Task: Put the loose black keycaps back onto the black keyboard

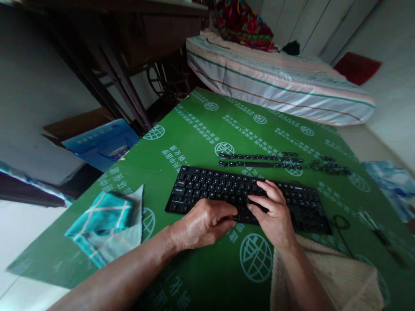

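A black computer keyboard (207, 183) lies slantwise on the green table; its bottom row and part of its right side show gaps without keycaps. My left hand (210, 220) is closed in a pinch at the keyboard's front edge, over the bottom row. Something thin and small shows at its fingertips, too little to name. My right hand (274, 211) rests with fingers spread on the keys right of the middle. Behind the keyboard, loose black keycaps (259, 164) lie in two rows, with a further cluster of keycaps (333, 166) to the right.
A folded teal checked cloth (106, 216) lies at the left of the green table (201, 134). On the right are a beige towel (327, 276), the keyboard's cable (340, 222) and a slim dark-handled tool (382, 237). A bed (275, 86) stands beyond the table.
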A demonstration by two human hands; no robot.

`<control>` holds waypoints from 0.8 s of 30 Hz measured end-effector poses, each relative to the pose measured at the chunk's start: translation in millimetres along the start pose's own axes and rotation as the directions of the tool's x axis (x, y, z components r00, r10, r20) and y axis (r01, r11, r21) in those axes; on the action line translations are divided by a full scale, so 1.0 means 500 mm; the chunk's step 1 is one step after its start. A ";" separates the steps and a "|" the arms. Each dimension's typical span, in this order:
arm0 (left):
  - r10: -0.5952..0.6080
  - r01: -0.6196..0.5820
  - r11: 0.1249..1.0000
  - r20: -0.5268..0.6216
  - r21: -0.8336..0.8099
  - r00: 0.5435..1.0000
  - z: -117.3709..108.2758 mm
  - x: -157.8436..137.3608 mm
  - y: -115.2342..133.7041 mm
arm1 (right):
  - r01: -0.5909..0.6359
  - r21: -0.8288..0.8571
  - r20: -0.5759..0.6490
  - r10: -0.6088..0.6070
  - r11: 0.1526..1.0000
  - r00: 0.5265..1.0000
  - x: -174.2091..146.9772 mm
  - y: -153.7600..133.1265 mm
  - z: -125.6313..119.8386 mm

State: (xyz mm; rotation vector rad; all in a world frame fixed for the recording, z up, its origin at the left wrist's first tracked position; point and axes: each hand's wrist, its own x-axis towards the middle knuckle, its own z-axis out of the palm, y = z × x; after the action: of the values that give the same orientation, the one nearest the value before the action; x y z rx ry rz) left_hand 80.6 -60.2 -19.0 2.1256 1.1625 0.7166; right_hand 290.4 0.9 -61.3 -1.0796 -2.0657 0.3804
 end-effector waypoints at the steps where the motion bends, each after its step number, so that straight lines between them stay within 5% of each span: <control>1: 0.018 -0.018 0.999 0.014 0.026 1.000 0.001 0.000 0.002 | 0.006 0.000 0.002 -0.006 1.000 1.000 0.000 0.000 0.000; 14: 0.258 -0.293 0.916 0.159 0.273 0.953 0.046 -0.003 0.034 | 0.032 0.016 0.010 -0.032 0.999 0.999 0.002 0.003 -0.008; 24: 0.266 -0.320 0.887 0.198 0.333 0.943 0.054 -0.002 0.030 | 0.024 0.016 0.049 -0.025 1.000 0.998 -0.001 0.011 -0.014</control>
State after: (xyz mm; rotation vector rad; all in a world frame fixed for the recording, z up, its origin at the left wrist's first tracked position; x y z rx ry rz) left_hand 107.3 -74.5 -26.5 2.6566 0.9567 0.4871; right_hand 299.0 3.1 -59.9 -1.0446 -2.1144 0.4137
